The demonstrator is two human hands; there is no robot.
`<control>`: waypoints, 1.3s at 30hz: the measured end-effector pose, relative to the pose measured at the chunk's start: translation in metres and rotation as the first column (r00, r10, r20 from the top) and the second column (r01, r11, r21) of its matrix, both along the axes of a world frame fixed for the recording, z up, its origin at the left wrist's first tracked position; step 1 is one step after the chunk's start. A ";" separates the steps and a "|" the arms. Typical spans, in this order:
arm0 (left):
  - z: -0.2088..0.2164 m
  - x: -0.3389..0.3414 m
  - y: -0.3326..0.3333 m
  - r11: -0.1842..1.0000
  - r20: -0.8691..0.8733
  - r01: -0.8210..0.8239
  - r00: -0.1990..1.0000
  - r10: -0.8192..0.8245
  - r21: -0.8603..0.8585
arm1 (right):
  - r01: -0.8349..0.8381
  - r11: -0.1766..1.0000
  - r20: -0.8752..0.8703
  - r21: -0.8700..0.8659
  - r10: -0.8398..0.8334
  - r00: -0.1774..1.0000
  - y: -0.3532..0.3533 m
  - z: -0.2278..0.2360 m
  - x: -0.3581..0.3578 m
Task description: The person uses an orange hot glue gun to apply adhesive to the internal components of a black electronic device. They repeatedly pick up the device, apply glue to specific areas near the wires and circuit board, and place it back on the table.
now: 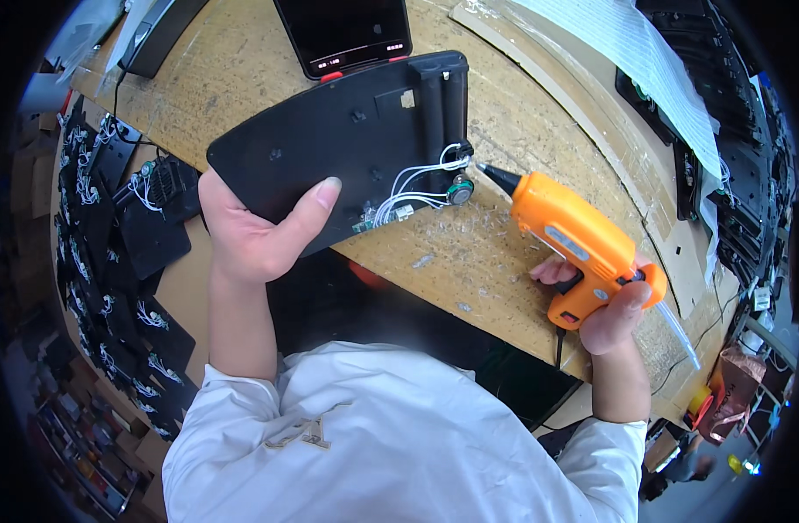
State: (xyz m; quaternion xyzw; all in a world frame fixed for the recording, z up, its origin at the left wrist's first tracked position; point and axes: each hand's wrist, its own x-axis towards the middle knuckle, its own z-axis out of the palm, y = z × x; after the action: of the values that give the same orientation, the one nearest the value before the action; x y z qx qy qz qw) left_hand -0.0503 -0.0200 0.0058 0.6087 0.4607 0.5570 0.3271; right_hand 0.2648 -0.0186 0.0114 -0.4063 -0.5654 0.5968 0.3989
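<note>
My left hand (264, 231) grips the lower left corner of a black plastic panel (321, 148), thumb across its face and fingers hidden beneath. White wires (406, 183) run over the panel from a small circuit board (384, 216) to a round green-edged part (459, 189) and to the panel's right edge. In my right hand (615, 318) is an orange hot glue gun (574, 231), fingers wrapped round its handle. The gun's black nozzle (497, 177) points left at the wire ends by the panel's right edge; whether it touches them I cannot tell. A clear glue stick (680, 338) sticks out of its back.
A dark-screened device (345, 35) stands behind the panel on the wooden workbench (495, 96). Many similar wired black panels lie at the left (120, 349) and right (739, 166). White foam sheeting (626, 52) covers part of the right stack. The gun's cable (560, 347) hangs over the bench edge.
</note>
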 end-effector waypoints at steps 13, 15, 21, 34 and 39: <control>0.001 -0.002 0.000 1.000 0.000 0.006 1.000 -0.006 -0.009 | -0.012 0.996 0.211 0.093 -0.008 0.977 0.005 0.011 -0.008; 0.000 -0.002 0.001 1.000 -0.004 0.013 1.000 -0.013 -0.005 | 0.007 0.996 0.214 0.087 -0.026 0.976 0.003 0.009 -0.006; 0.000 -0.004 0.000 1.000 0.000 0.025 1.000 -0.025 -0.015 | -0.001 0.996 0.214 0.093 -0.019 0.977 0.004 0.012 -0.007; 0.000 -0.002 -0.001 1.000 0.025 0.003 1.000 -0.002 -0.020 | -0.064 0.989 0.209 0.136 0.035 0.977 0.010 0.011 -0.006; 0.001 -0.002 0.000 0.999 0.036 0.031 0.999 -0.031 -0.015 | -0.027 0.988 0.187 0.152 -0.002 0.982 0.006 0.010 -0.007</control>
State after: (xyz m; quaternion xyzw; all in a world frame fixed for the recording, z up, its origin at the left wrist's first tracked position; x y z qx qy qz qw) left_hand -0.0521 -0.0202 0.0066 0.6033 0.4496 0.5590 0.3484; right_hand 0.2574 -0.0122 0.0210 -0.4250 -0.6471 0.5132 0.3705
